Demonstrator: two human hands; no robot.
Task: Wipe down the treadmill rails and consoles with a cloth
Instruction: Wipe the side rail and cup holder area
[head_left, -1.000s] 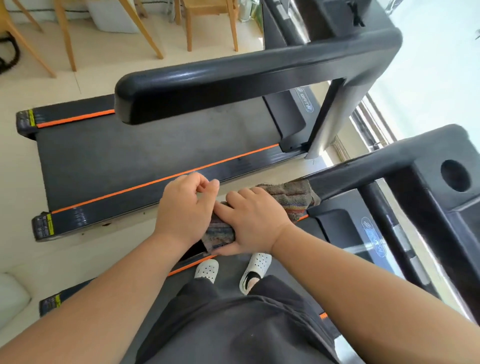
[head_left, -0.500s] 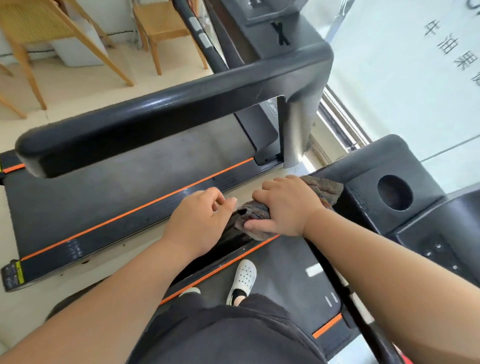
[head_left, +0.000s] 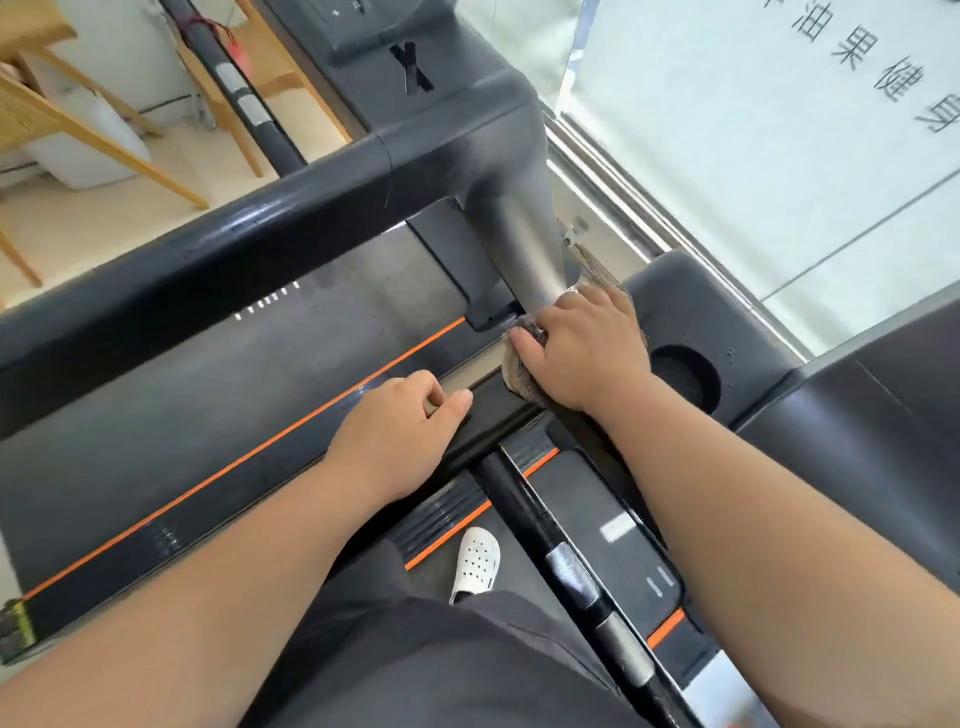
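- My right hand (head_left: 582, 348) lies palm-down on the cloth (head_left: 522, 374). Its fingers (head_left: 597, 299) and thumb are closed over the bunched fabric and press it onto the machine.
- The cloth, brownish and crumpled, sits at the forward end of the near rail (head_left: 493, 421), where the rail meets the console (head_left: 872, 441). It is just beside the round cup holder (head_left: 685, 376).
- My left hand (head_left: 400, 431) rests on the same rail, near the cloth but apart from it. Its fingers are curled and hold no cloth; I cannot tell whether they clasp the rail.
- Progress, as a judgement: the wipe has reached the rail-to-console joint, so this rail's run appears close to finished.
- Left to do, by the same judgement: the broad console face at right, the cup holder recess, and this machine's other rail, which is out of view.
- The neighbouring rail (head_left: 208, 244) and the neighbouring console (head_left: 415, 78) have no cloth on them and probably await their turn.
- No surface shows a clear line between wiped and unwiped, so the share completed is uncertain.
- One white shoe (head_left: 475, 564) stands on the belt (head_left: 597, 499) below.
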